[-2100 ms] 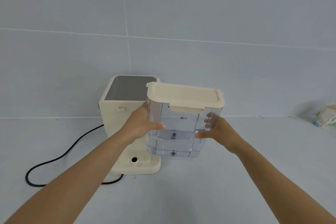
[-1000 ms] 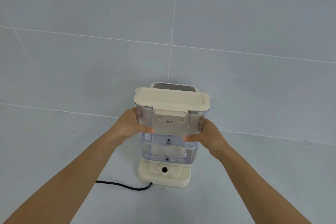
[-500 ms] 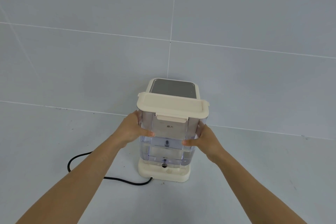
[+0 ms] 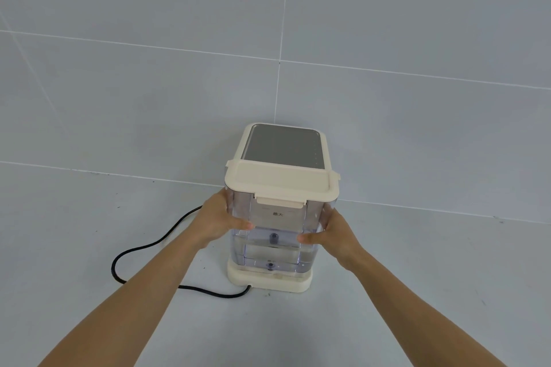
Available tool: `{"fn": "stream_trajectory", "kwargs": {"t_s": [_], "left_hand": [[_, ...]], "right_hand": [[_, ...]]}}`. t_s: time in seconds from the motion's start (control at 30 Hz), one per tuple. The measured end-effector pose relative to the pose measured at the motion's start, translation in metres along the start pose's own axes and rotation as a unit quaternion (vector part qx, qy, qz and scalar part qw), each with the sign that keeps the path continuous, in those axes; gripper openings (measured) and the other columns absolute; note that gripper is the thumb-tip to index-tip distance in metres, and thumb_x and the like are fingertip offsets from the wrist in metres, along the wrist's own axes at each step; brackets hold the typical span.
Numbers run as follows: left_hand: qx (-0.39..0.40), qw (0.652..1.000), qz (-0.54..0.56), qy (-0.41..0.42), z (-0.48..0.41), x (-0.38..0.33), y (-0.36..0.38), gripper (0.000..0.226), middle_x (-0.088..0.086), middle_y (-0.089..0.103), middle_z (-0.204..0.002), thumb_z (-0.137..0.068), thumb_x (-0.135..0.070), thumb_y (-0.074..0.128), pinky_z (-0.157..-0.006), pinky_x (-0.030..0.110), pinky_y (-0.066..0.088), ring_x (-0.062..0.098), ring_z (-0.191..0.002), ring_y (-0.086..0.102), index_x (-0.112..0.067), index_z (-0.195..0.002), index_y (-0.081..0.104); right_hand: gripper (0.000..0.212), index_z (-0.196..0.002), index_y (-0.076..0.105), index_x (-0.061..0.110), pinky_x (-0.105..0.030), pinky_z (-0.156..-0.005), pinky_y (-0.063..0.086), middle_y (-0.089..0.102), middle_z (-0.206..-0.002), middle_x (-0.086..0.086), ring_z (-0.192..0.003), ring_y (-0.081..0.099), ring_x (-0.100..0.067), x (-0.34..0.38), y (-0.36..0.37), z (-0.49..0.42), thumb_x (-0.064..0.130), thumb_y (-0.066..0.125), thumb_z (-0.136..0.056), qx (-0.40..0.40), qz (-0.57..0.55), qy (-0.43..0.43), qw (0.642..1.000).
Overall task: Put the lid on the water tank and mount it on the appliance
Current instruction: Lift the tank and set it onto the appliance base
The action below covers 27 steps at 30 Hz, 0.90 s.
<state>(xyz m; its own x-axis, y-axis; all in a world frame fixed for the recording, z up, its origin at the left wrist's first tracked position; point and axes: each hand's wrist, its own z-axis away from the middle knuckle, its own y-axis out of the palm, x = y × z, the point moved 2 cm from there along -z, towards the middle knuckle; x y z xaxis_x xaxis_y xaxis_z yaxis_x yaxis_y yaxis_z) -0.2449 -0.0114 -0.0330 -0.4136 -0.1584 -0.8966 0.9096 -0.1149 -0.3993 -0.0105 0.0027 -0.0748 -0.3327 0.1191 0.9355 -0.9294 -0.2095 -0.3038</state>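
Observation:
The clear water tank (image 4: 275, 250) has its cream lid (image 4: 280, 183) on top and holds a little water. It stands on the cream base of the appliance (image 4: 284, 144), pressed against the appliance's upright body with its grey top panel. My left hand (image 4: 220, 222) grips the tank's left side, thumb across the front. My right hand (image 4: 334, 237) holds the right side the same way. The tank's bottom sits down in the base ledge (image 4: 268, 280).
A black power cord (image 4: 143, 250) loops over the grey counter left of the appliance and runs to its base. A grey tiled wall (image 4: 417, 39) rises right behind the appliance.
Both hands carried the lidded tank from the appliance's right side to its front and lowered it onto the base. The hole in the base is now covered.

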Motion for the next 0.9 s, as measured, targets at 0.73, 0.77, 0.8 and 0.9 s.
{"fn": "stream_trajectory", "kwargs": {"t_s": [0.73,0.77,0.8,0.9], "left_hand": [[0.014,0.998,-0.062,0.024,-0.013,0.027,0.005,0.052,0.0,0.041,-0.102,-0.065,-0.017,0.08,-0.07,0.021,0.037,0.016,-0.092,0.04,-0.037,-0.09,0.039],[0.016,0.998,-0.062,0.025,-0.014,0.027,0.005,0.054,-0.001,0.041,-0.103,-0.066,-0.017,0.079,-0.068,0.016,0.035,0.015,-0.093,0.04,-0.034,-0.098,0.039],[0.018,0.998,-0.06,0.026,-0.014,0.028,0.005,0.058,-0.002,0.041,-0.103,-0.067,-0.016,0.079,-0.067,0.013,0.033,0.015,-0.093,0.04,-0.031,-0.104,0.037],[0.017,0.998,-0.055,0.016,-0.015,0.03,0.005,0.054,-0.004,0.039,-0.099,-0.065,-0.02,0.08,-0.065,0.013,0.031,0.011,-0.086,0.041,-0.04,-0.089,0.037]], "right_hand": [[0.095,-0.136,0.031,0.03,-0.035,-0.099,0.043,0.054,-0.132,0.005,-0.119,0.05,-0.02,-0.01,0.004,0.001,0.024,0.082,-0.056,0.005,0.054,-0.01,0.999],[0.093,-0.135,0.031,0.03,-0.034,-0.098,0.043,0.054,-0.132,0.004,-0.119,0.05,-0.02,-0.01,0.004,0.002,0.022,0.081,-0.058,0.005,0.053,-0.01,0.999],[0.092,-0.135,0.031,0.029,-0.035,-0.099,0.043,0.055,-0.131,0.004,-0.12,0.05,-0.021,-0.01,0.004,0.002,0.021,0.081,-0.058,0.004,0.052,-0.009,0.999],[0.092,-0.136,0.03,0.029,-0.036,-0.1,0.042,0.055,-0.132,0.003,-0.121,0.05,-0.022,-0.009,0.004,0.003,0.02,0.081,-0.059,0.004,0.05,-0.002,0.999]]}}
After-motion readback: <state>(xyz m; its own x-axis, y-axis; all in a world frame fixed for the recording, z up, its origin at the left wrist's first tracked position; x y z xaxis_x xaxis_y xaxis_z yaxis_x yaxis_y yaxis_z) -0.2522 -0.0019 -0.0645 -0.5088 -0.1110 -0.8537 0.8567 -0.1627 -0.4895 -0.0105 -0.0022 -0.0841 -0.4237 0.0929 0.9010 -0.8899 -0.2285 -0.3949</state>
